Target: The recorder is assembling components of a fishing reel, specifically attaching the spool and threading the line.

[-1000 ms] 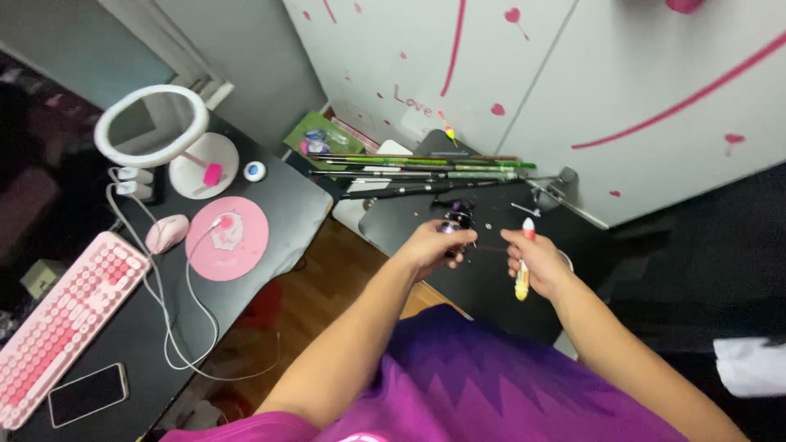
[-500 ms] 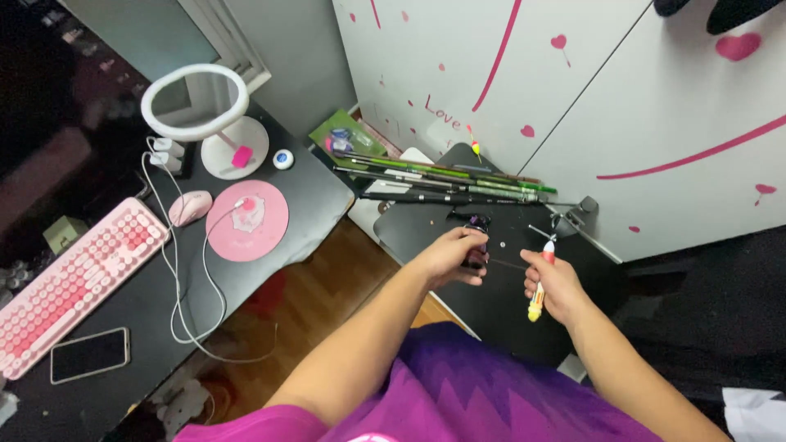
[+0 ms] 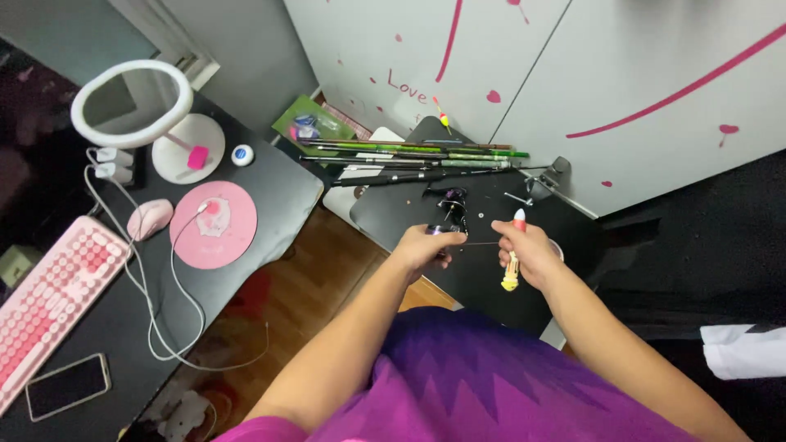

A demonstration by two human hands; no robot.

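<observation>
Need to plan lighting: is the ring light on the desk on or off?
Off, it seems: the ring light shows a plain white ring with no glow, and its centre looks dull grey.

A small dark fishing reel (image 3: pixel 448 214) sits over the middle of the round black table (image 3: pixel 393 217), gripped at its near end. The slim yellow float with a red-white tip (image 3: pixel 513 260) hangs upright, near the table's right edge.

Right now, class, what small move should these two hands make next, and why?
Probably draw the thin line taut: the left hand pinches by the small fishing reel, the right hand grips a yellow float, and the line spans the short gap between them above the black table.
</observation>
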